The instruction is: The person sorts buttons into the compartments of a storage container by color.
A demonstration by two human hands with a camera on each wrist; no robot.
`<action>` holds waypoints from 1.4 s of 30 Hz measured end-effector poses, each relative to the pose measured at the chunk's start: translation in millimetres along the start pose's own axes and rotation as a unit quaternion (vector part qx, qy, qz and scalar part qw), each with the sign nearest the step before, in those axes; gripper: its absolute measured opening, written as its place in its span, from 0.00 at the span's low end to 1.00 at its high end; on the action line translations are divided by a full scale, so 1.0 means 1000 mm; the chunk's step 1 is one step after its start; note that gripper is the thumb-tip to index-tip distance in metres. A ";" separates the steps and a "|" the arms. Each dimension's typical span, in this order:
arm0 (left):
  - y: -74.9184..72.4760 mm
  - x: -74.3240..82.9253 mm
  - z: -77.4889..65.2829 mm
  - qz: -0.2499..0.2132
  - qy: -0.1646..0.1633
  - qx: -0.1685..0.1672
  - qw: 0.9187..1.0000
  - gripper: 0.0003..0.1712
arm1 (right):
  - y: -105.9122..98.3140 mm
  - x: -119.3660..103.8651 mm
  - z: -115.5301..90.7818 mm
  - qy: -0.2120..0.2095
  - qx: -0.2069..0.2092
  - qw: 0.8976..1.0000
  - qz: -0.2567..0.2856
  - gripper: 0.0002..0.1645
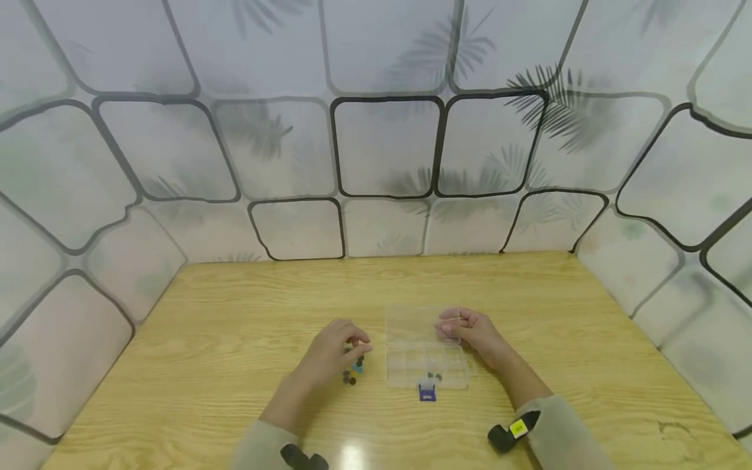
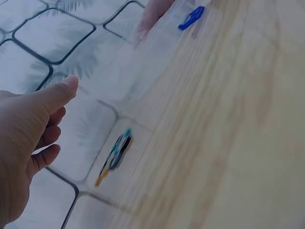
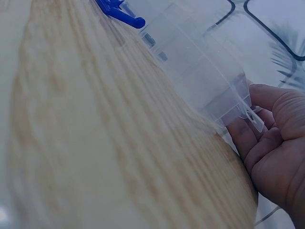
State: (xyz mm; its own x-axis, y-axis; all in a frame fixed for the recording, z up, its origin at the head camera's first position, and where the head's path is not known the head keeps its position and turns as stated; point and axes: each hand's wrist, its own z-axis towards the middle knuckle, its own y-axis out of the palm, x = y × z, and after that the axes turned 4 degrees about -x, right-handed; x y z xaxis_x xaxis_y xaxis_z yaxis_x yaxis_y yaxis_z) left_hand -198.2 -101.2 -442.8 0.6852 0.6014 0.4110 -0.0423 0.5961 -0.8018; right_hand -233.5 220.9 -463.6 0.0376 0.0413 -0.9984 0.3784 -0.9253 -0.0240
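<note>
A clear plastic compartment box lies on the table with its clear lid raised at the back. My right hand holds the lid near its right edge, thumb in front and fingers behind. A blue-purple latch sticks out at the box's front. Inside one compartment are a few small dark pieces. Left of the box, a cluster of small round pieces, black, blue and orange, lies on the wood. My left hand hovers beside the cluster, fingers loosely bent, thumb apart from them, nothing between.
The wooden table stretches around the box. Behind it and at both sides stand pale walls with dark outlined panels and leaf prints. A black wrist camera sits on the right sleeve.
</note>
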 end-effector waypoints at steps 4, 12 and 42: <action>-0.009 -0.009 -0.006 -0.016 -0.056 -0.012 0.998 0.06 | 0.000 0.001 -0.001 0.002 0.004 1.000 -0.005 0.27; -0.022 -0.027 -0.014 -0.019 -0.145 -0.018 0.989 0.05 | 0.000 0.000 -0.001 0.010 0.006 1.000 -0.007 0.28; -0.004 -0.047 -0.030 0.008 -0.123 -0.049 0.991 0.08 | 0.000 0.001 0.001 0.020 0.012 1.000 0.001 0.28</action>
State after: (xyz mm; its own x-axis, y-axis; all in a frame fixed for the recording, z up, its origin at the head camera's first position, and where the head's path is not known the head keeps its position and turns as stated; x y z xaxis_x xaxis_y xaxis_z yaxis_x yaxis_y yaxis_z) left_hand -208.2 -147.5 -472.2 0.4870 0.7284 0.4819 0.0285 0.5381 -0.8424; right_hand -234.4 220.3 -464.2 0.0759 0.0539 -0.9957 0.3553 -0.9345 -0.0235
